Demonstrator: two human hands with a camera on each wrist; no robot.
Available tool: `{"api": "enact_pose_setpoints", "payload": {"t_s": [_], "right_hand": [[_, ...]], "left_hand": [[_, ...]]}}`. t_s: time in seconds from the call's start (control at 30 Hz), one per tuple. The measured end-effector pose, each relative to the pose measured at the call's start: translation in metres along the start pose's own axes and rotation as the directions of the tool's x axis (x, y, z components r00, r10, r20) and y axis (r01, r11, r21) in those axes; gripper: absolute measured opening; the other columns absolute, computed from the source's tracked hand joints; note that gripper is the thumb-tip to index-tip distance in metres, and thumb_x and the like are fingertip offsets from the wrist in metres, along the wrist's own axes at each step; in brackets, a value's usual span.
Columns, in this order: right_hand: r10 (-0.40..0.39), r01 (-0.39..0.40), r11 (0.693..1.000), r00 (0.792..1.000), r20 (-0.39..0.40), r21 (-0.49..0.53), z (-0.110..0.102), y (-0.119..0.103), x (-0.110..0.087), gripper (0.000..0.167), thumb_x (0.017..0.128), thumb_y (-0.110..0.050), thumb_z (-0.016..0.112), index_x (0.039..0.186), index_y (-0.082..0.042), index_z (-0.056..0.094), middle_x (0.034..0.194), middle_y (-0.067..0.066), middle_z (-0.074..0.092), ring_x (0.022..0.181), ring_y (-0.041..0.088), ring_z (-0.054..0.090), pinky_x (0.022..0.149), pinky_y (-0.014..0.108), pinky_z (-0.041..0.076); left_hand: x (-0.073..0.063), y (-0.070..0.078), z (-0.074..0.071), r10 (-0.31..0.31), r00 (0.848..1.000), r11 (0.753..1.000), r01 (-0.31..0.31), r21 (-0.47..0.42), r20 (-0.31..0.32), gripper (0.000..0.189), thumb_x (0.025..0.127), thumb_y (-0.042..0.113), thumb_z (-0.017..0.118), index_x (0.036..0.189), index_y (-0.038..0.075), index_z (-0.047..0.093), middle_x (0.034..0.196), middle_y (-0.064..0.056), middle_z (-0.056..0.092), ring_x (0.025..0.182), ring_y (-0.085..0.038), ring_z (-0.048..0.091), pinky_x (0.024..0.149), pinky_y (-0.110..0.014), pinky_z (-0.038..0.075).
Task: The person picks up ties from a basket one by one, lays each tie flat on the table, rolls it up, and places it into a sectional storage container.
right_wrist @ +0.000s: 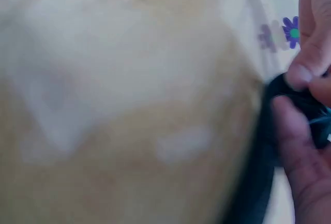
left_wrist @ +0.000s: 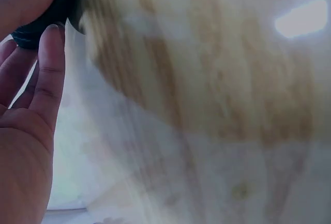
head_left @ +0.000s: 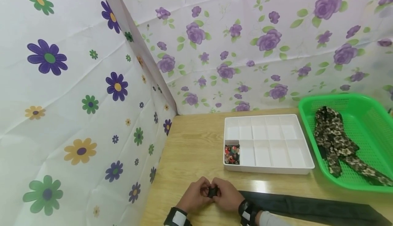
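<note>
A long, flat strip of dark cloth [head_left: 307, 207], shaped like a necktie, lies along the table's front and stretches off to the right. Its left end is wound into a tight small roll [head_left: 212, 192] between both hands. My left hand [head_left: 194, 194] pinches the roll from the left with thumb and curled fingers. From the other side my right hand [head_left: 228, 195] holds it, fingertips facing the left hand's. In the left wrist view the dark roll [left_wrist: 64, 1] shows between thumb and fingers. The right wrist view has the strip trailing down from the roll.
Beyond the hands stands a white divided tray [head_left: 268, 169], with a folded or rolled patterned cloth [head_left: 232, 154] in its front left compartment. To its right is a green basket [head_left: 362, 144] holding a brown floral cloth [head_left: 331, 133]. Flowered sheets [head_left: 215, 99] hang behind and at left.
</note>
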State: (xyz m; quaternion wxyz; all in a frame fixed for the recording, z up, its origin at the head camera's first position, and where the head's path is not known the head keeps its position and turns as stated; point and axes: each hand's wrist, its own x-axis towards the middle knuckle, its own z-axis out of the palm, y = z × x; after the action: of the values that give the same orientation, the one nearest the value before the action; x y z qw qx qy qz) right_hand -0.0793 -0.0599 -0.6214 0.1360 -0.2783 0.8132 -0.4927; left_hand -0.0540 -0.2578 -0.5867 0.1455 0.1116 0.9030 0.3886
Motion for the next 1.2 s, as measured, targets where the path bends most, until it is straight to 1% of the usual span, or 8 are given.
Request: {"api": "enact_pose_setpoints", "payload": {"t_s": [0.2, 0.3, 0.5, 0.6, 0.7, 0.83, 1.1, 1.2], "right_hand": [[-0.012, 0.025, 0.979, 0.998, 0.066, -0.201, -0.006, -0.014, 0.004, 0.027, 0.086, -0.025, 0.083, 0.105, -0.030, 0.064, 0.094, -0.016, 0.060, 0.084, 0.001, 0.053, 0.078, 0.025, 0.047], [-0.008, 0.019, 0.986, 0.998, 0.065, -0.166, -0.004, -0.010, 0.004, 0.027, 0.086, -0.018, 0.081, 0.102, -0.028, 0.063, 0.093, -0.014, 0.059, 0.084, 0.002, 0.053, 0.076, 0.025, 0.047], [0.022, -0.021, 1.000, 1.000, -0.016, 0.020, 0.002, 0.009, -0.001, 0.033, 0.082, -0.006, 0.081, 0.089, -0.024, 0.054, 0.086, -0.009, 0.057, 0.072, 0.003, 0.053, 0.060, 0.022, 0.044], [0.035, -0.036, 0.999, 0.999, -0.015, -0.015, -0.001, 0.003, -0.003, 0.032, 0.083, -0.016, 0.085, 0.087, -0.023, 0.054, 0.085, -0.010, 0.056, 0.072, 0.003, 0.051, 0.061, 0.022, 0.042], [0.028, -0.025, 0.990, 0.999, 0.019, -0.142, -0.006, -0.010, -0.002, 0.027, 0.083, -0.028, 0.086, 0.092, -0.023, 0.061, 0.084, -0.010, 0.053, 0.073, 0.005, 0.047, 0.063, 0.023, 0.039], [0.021, -0.005, 0.970, 0.998, 0.065, -0.243, -0.008, -0.016, -0.001, 0.022, 0.085, -0.026, 0.083, 0.102, -0.023, 0.068, 0.083, -0.011, 0.051, 0.072, 0.005, 0.045, 0.063, 0.023, 0.038], [0.068, -0.071, 0.996, 0.997, -0.043, -0.063, -0.002, 0.000, -0.009, 0.028, 0.085, -0.015, 0.082, 0.083, -0.020, 0.055, 0.080, -0.008, 0.053, 0.071, 0.004, 0.048, 0.060, 0.021, 0.039], [0.074, -0.078, 0.992, 0.996, -0.045, -0.100, -0.004, -0.006, -0.011, 0.027, 0.085, -0.020, 0.084, 0.083, -0.020, 0.057, 0.080, -0.009, 0.053, 0.070, 0.004, 0.048, 0.061, 0.022, 0.039]], "left_hand": [[0.001, 0.001, 0.000, 0.009, 1.000, 0.997, -0.009, 0.078, 0.006, 0.042, 0.080, 0.008, 0.088, 0.108, 0.022, 0.059, 0.095, 0.010, 0.075, 0.079, 0.002, 0.060, 0.072, -0.018, 0.050], [0.002, 0.000, 0.001, 0.026, 1.000, 0.997, -0.027, 0.078, 0.010, 0.042, 0.082, 0.009, 0.087, 0.110, 0.022, 0.059, 0.097, 0.009, 0.075, 0.080, 0.002, 0.060, 0.072, -0.017, 0.051], [0.002, -0.004, 0.002, 0.023, 1.000, 1.000, -0.023, 0.001, 0.010, 0.041, 0.082, 0.006, 0.086, 0.111, 0.019, 0.061, 0.099, 0.005, 0.074, 0.084, -0.001, 0.066, 0.074, -0.018, 0.054], [0.002, -0.004, 0.002, 0.025, 1.000, 1.000, -0.025, 0.018, 0.011, 0.040, 0.082, 0.006, 0.087, 0.110, 0.019, 0.061, 0.096, 0.005, 0.073, 0.083, -0.002, 0.066, 0.073, -0.018, 0.054], [0.002, -0.003, 0.002, 0.038, 0.999, 0.997, -0.039, 0.064, 0.017, 0.038, 0.082, 0.009, 0.087, 0.109, 0.019, 0.062, 0.093, 0.008, 0.072, 0.080, -0.001, 0.062, 0.072, -0.018, 0.052], [0.002, -0.001, 0.003, 0.025, 0.999, 0.996, -0.028, 0.085, 0.036, 0.038, 0.084, 0.012, 0.086, 0.111, 0.022, 0.062, 0.092, 0.012, 0.070, 0.080, -0.002, 0.060, 0.072, -0.018, 0.051], [0.003, 0.000, 0.004, 0.036, 0.999, 0.997, -0.037, 0.064, 0.010, 0.037, 0.082, 0.007, 0.086, 0.108, 0.020, 0.063, 0.091, 0.007, 0.070, 0.079, -0.004, 0.064, 0.072, -0.018, 0.052], [0.004, 0.000, 0.003, 0.041, 0.999, 0.996, -0.042, 0.073, 0.011, 0.036, 0.082, 0.008, 0.086, 0.107, 0.020, 0.063, 0.090, 0.009, 0.069, 0.078, -0.002, 0.061, 0.070, -0.017, 0.051]]}}
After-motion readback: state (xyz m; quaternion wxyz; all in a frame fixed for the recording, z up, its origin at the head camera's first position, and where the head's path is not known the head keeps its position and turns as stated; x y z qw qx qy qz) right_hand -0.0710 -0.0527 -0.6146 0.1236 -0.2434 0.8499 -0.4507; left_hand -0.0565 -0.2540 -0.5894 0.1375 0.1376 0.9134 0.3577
